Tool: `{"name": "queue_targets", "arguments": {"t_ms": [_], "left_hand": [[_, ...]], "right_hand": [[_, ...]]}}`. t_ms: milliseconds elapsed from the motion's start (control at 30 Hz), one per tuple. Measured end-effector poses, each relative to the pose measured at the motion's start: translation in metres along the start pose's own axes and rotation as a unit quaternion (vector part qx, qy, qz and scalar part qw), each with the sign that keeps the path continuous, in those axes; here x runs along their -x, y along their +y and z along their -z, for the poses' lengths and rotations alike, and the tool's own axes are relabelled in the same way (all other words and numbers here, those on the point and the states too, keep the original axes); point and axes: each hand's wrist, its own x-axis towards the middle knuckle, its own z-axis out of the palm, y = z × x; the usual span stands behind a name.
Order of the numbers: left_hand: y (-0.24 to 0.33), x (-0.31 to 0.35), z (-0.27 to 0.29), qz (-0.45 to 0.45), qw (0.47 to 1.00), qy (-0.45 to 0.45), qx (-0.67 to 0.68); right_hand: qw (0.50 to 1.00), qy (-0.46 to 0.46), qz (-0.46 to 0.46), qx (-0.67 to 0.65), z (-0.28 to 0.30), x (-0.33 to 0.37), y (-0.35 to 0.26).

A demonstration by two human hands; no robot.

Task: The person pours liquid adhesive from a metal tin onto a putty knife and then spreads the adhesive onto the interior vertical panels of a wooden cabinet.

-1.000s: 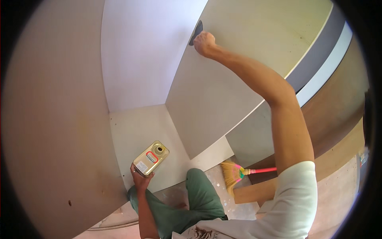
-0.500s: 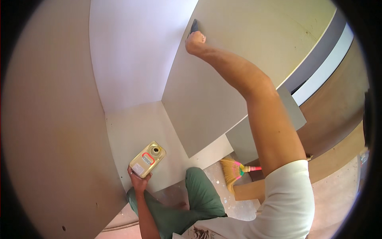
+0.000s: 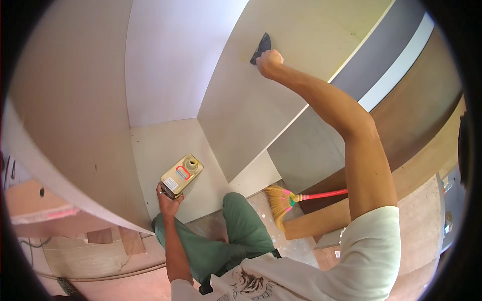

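Observation:
My right hand (image 3: pixel 271 63) is closed on a dark scraper (image 3: pixel 260 47), its wide blade against the upper part of the right-hand grey panel (image 3: pixel 241 113). The scraper's handle is hidden in my fist. Low in the cabinet, my left hand (image 3: pixel 169 204) grips a gold rectangular metal can (image 3: pixel 187 179) by its near end. That can has a round spout without a cap at its far end and a red-outlined label on top. Beneath it lies the cabinet's pale base panel (image 3: pixel 208 188).
A straw broom (image 3: pixel 277 203) with a red handle lies right of my knees on the speckled floor. The tall left panel (image 3: pixel 75 100) and pale back panel (image 3: pixel 165 60) enclose the cabinet. Wooden boards (image 3: pixel 321 220) lie at the right.
My right hand and the scraper have shifted right and slightly down across the panel. The view has swung, bringing the left panel's edge and the floor beyond into sight. My left hand keeps the can.

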Motion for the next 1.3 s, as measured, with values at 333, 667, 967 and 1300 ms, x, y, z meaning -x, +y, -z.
{"name": "queue_targets", "arguments": {"t_ms": [333, 667, 967, 1300], "left_hand": [[0.014, 0.003, 0.004, 0.018, 1.000, -0.005, 0.006], [0.020, 0.002, 0.009, 0.007, 1.000, -0.011, 0.006], [0.029, 0.002, 0.004, 0.015, 1.000, -0.006, 0.004], [0.040, 0.008, -0.008, 0.034, 0.995, -0.035, 0.092]], "right_hand": [[0.997, -0.012, 0.036, 0.061, -0.006, 0.107, 0.027], [0.980, 0.183, 0.043, 0.065, -0.065, 0.257, 0.074], [0.979, 0.196, 0.051, 0.001, -0.052, 0.342, 0.094], [0.973, 0.224, 0.054, -0.005, -0.051, 0.267, 0.090]]}}
